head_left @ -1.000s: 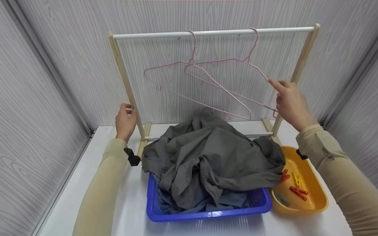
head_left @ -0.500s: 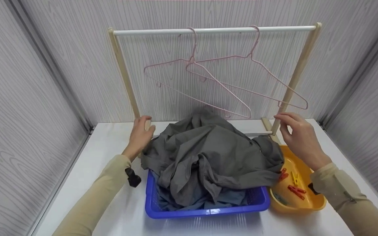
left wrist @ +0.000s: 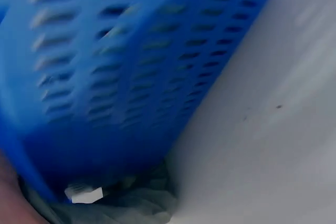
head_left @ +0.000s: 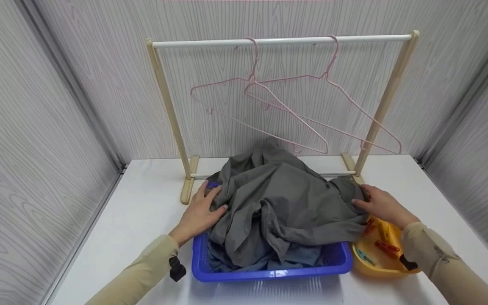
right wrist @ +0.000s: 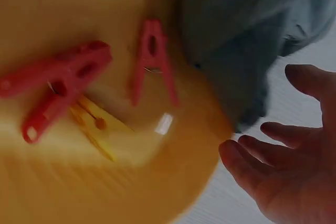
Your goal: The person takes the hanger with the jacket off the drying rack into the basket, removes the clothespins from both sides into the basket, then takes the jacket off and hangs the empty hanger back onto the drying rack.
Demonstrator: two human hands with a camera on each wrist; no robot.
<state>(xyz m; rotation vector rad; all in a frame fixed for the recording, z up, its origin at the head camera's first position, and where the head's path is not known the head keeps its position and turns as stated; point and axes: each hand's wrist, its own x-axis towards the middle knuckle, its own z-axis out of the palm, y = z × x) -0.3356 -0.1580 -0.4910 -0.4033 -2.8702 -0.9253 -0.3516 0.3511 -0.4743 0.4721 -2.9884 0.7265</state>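
A crumpled dark grey garment [head_left: 286, 190] is heaped over the blue plastic basket [head_left: 272, 274], with bluish cloth [head_left: 252, 260] beneath it. At the heap's left side my left hand [head_left: 197, 216] has its fingers spread against the fabric. In the left wrist view the slotted basket wall [left wrist: 121, 66] is blurred and the hand is mostly out of frame. On the other side, my right hand [head_left: 381, 205] reaches to the garment's right edge. The right wrist view shows that hand [right wrist: 294, 156] with fingers parted, just beside the hanging cloth [right wrist: 231, 61], nothing between them.
Two pink hangers [head_left: 297, 114] [head_left: 364, 112] hang from the white rail [head_left: 286, 41] of a wooden-sided rack [head_left: 170, 108]. A yellow basin [head_left: 381, 271] right of the basket holds red clothespins [head_left: 387, 249], a yellow one [head_left: 384, 231] and a teal one [head_left: 364, 257].
My right hand has let go of the right hanger, which swung back, and moved down to the garment. From the rack's left post, my left hand has come down to the heap's left side.
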